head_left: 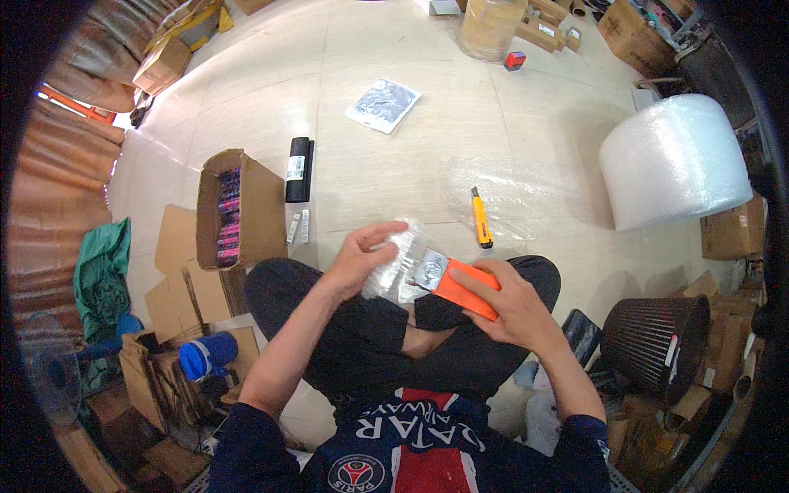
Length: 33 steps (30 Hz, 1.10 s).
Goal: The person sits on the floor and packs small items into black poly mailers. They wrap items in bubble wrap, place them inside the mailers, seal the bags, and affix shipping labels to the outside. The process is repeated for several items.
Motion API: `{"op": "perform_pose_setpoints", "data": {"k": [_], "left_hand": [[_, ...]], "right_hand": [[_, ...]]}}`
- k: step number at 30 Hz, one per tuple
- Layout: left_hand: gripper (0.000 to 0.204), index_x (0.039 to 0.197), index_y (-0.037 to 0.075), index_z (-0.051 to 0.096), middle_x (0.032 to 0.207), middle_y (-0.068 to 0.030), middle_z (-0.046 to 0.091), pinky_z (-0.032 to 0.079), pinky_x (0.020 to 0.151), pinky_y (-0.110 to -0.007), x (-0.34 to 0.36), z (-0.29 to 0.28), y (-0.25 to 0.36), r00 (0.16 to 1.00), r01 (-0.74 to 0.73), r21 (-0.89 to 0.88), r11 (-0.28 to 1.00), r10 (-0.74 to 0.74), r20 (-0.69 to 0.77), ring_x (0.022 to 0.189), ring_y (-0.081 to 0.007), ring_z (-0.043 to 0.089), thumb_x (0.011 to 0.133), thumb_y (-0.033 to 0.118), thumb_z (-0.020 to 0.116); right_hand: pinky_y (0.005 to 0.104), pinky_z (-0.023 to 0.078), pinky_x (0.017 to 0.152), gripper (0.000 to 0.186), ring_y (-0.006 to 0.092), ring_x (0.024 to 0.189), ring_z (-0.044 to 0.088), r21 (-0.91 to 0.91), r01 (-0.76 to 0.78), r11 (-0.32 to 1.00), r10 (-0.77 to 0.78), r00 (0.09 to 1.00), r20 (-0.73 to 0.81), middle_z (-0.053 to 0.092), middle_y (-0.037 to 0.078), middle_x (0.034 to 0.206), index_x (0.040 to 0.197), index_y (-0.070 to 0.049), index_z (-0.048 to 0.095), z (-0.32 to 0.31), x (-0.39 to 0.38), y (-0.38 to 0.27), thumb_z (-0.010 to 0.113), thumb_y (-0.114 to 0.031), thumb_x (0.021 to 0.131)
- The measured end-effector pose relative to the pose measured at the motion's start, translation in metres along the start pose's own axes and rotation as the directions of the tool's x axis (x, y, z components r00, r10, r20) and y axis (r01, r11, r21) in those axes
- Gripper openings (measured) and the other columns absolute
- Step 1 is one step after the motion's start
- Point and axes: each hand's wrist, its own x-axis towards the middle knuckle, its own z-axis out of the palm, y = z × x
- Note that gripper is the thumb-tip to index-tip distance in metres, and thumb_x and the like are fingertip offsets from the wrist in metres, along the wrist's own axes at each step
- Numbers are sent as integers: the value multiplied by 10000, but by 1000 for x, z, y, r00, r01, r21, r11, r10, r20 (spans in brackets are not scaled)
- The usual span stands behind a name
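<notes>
A crumpled bundle of clear bubble wrap (390, 267) is held in my left hand (362, 255), its fingers bent over the top. My right hand (505, 304) grips an orange tape dispenser (460, 282) with a silvery front end, which touches or nearly touches the bundle's right side; clear material shows between them. Both are over my crossed legs (288, 304). Just beyond, a yellow box cutter (482, 218) lies by a flat piece of bubble wrap (526, 185). Two small white packets (305, 226) lie on the floor at left.
An open carton (271, 205) of pink-and-dark items stands left, beside a black roll (297, 169). A bubble-wrap roll (674, 160) is at right. A flat white package (384, 106) and small red object (515, 61) lie ahead. A mesh bin (649, 345), cardboard and a blue container (208, 356) flank me.
</notes>
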Motion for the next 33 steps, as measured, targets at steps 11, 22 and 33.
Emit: {"op": "perform_pose_setpoints", "data": {"k": [11,22,33], "left_hand": [[487,1438,162,436,1238,-109,666,576,909,-353,16,28,-32,998,-42,-202,978,51,38,1051,-196,685,1020,80,672],[467,1475,37,446,1163,-158,711,600,862,-373,38,30,-105,977,212,90,973,-208,-55,994,-205,701,1068,243,547],[396,1378,-58,494,1018,-132,698,650,749,-349,39,32,-141,971,215,292,932,-235,35,849,-185,724,1107,202,620]], "right_hand": [[446,567,1013,721,278,1157,699,450,-255,856,332,938,-99,688,168,1290,1513,-92,508,-47,-42,75,839,-159,875],[387,622,803,480,209,1042,728,967,52,249,966,-83,-244,701,94,1240,1425,-36,545,104,-212,330,757,-208,1031],[443,537,1052,444,336,1255,664,592,-742,314,854,-51,-518,642,235,1424,1451,13,572,118,-302,344,651,-120,1035]]}}
